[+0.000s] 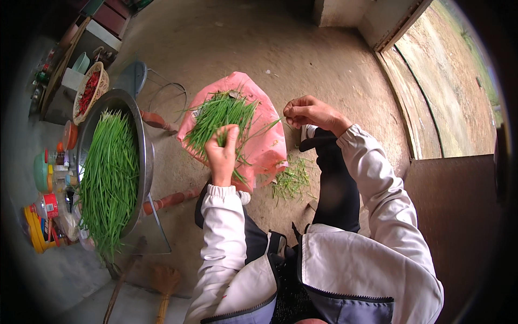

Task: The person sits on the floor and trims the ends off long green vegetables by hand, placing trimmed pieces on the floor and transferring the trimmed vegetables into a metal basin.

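My left hand (223, 150) is closed around a few green garlic chives, with blades sticking out below the fist and toward the right. It is held over a pink plastic bag (265, 148), on which a loose pile of garlic chives (220, 113) lies. To the right, my right hand (313, 114) is raised with thumb and fingers pinched together. Blade tips from the left hand's side end close to those fingertips. Whether anything is pinched there is too small to tell.
Trimmed green scraps (292, 178) lie on the floor between my feet. At left, a large metal basin (146, 162) heaped with garlic chives (109, 174) rests on a glass-topped table (149, 239). Beyond are a basket of red chillies (89, 93), a stool (139, 77) and a broom (164, 279).
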Demonstrator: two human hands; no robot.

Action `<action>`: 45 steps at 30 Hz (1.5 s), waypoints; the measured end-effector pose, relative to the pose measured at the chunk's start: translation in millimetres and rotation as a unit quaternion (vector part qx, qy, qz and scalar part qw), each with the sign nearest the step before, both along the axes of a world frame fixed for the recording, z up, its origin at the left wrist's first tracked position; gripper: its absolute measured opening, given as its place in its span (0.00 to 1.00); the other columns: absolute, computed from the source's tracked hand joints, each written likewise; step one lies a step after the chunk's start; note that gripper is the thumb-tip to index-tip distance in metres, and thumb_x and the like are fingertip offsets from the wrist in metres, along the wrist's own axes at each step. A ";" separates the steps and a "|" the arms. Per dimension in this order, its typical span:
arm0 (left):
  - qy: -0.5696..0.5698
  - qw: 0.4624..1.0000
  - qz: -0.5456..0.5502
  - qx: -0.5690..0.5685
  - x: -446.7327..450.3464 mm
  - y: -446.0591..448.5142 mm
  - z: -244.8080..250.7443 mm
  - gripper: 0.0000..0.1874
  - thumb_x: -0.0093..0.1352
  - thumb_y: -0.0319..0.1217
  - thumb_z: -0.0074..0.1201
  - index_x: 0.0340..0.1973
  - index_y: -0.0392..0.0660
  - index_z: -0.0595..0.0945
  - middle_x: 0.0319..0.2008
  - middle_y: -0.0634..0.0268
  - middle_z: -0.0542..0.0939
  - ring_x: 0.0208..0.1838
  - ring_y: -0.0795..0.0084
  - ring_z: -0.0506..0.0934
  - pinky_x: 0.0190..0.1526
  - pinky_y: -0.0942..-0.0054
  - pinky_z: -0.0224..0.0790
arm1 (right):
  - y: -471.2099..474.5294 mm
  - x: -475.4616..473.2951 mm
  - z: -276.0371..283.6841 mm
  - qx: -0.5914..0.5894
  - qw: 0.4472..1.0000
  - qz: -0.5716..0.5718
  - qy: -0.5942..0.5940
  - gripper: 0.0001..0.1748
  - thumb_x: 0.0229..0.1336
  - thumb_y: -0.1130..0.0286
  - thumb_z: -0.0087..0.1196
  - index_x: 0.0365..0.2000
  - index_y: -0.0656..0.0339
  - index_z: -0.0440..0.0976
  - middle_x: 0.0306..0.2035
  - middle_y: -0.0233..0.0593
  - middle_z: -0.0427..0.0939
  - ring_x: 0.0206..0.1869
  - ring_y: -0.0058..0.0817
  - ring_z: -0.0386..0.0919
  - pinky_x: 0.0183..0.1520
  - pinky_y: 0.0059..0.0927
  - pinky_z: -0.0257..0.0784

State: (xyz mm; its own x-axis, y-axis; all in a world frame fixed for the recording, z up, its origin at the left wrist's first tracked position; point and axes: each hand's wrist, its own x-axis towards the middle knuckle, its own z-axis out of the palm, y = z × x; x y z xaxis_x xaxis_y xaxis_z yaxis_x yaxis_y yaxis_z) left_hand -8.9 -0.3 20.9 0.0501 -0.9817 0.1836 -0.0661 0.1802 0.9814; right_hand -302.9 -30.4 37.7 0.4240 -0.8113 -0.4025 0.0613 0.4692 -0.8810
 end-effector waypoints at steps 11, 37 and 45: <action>-0.231 0.952 -0.075 -0.187 -43.6 22.0 18.1 0.13 0.62 0.25 0.69 0.42 0.45 0.85 0.32 0.58 0.80 0.34 0.57 0.82 0.34 0.64 0.74 | 30.4 24.7 -15.0 0.140 0.985 -0.070 -0.077 0.11 0.65 0.67 0.56 0.37 0.67 0.79 0.30 0.33 0.81 0.27 0.16 0.77 0.31 0.19 0.74; 0.224 0.835 -0.294 0.407 -19.9 20.5 0.4 0.12 0.74 0.36 0.55 0.32 0.43 0.79 0.17 0.83 0.59 0.15 0.91 0.53 0.16 0.85 0.39 | 60.4 39.0 -29.0 -0.188 0.967 -0.134 0.105 0.18 0.69 0.65 0.56 0.48 0.72 0.79 0.34 0.33 0.82 0.35 0.18 0.77 0.41 0.25 0.75; 0.122 0.906 -0.237 0.329 -25.3 23.6 0.4 0.10 0.71 0.35 0.62 0.31 0.44 0.83 0.16 0.83 0.65 0.16 0.91 0.57 0.17 0.85 0.43 | 91.5 -3.7 -34.0 -0.310 0.893 0.160 0.284 0.19 0.64 0.63 0.59 0.50 0.63 0.81 0.44 0.44 0.86 0.46 0.40 0.85 0.50 0.39 0.78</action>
